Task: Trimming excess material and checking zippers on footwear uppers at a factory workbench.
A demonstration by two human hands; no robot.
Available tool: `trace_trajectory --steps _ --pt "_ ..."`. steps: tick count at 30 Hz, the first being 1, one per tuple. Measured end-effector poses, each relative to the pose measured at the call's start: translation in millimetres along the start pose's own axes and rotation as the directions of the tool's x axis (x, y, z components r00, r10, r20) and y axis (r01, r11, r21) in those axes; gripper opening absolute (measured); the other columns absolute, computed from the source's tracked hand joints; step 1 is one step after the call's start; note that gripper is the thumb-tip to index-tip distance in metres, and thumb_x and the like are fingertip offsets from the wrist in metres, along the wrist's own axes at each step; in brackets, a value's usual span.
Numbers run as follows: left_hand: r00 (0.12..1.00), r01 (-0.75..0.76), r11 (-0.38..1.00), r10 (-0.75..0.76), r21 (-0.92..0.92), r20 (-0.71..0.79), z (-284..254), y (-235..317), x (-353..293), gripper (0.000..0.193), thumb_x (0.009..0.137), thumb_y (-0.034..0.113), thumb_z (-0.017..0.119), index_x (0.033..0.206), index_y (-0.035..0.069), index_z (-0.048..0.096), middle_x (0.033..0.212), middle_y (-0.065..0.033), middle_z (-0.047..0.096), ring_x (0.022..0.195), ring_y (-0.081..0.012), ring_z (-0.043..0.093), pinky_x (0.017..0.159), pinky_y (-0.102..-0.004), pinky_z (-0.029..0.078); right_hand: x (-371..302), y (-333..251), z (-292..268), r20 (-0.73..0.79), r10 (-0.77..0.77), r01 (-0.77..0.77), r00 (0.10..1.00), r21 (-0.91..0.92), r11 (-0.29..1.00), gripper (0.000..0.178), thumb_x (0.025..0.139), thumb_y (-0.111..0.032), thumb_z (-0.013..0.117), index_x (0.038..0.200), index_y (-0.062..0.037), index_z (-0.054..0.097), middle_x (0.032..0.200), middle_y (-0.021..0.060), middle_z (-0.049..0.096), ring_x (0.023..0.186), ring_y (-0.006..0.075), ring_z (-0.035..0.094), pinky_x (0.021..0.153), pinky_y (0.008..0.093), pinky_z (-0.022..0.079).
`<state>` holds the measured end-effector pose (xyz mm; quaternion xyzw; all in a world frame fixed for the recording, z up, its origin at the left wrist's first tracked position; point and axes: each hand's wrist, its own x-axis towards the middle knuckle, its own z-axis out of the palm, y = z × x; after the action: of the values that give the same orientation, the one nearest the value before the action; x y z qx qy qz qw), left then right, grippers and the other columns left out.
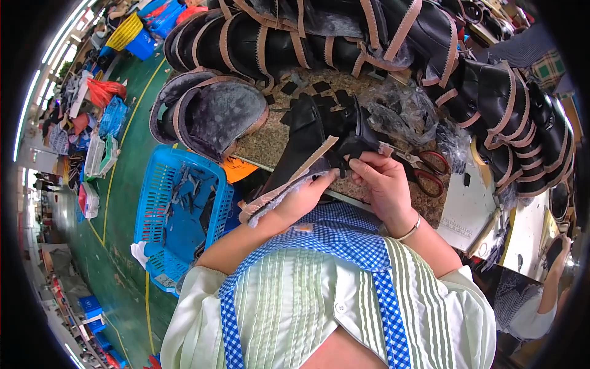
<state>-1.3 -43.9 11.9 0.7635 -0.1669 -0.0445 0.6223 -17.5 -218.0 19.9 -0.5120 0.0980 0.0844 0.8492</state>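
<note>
A small white label sits on the near end of the blue basket, its print too small to read. Fine ruler-like markings run along the edge of a white board to the right; their figures are too small to tell.

The black boot piece is at the near middle of the speckled tabletop, reaching away from the person. It is smooth and slightly glossy, with a pinkish-tan strip slanting along its near part and grey fuzzy lining showing beneath. The left hand holds the near part, fingers mostly hidden under it and the thumb pointing right. The right hand has thumb and forefinger nearly closed together beside the piece's right edge, the other fingers curled; I cannot tell whether something thin is pinched there. Scissors with red-and-black handles lie just right of it.

The basket, left of the person, has slotted walls and holds grey scraps. At the far left, a yellow basket is beside a blue bin. Crumpled clear plastic lies beyond the scissors, and more tan-edged boot pieces line the table's far side.
</note>
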Motion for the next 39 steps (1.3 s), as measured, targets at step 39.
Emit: trace_trajectory --steps 39 --pt "0.996 -0.024 0.972 0.004 0.235 0.084 8.6 -34.1 -12.3 0.022 0.096 0.018 0.053 0.102 0.000 0.064 0.090 -0.0102 0.069 0.080 -0.0183 0.064 0.072 -0.0301 0.049 -22.1 -18.6 0.6 0.730 -0.464 0.549 0.502 -0.684 -0.481 0.029 0.067 -0.015 0.066 0.096 -0.0104 0.067 0.088 0.0034 0.055 0.071 0.0178 0.054 0.055 0.0273 0.044"
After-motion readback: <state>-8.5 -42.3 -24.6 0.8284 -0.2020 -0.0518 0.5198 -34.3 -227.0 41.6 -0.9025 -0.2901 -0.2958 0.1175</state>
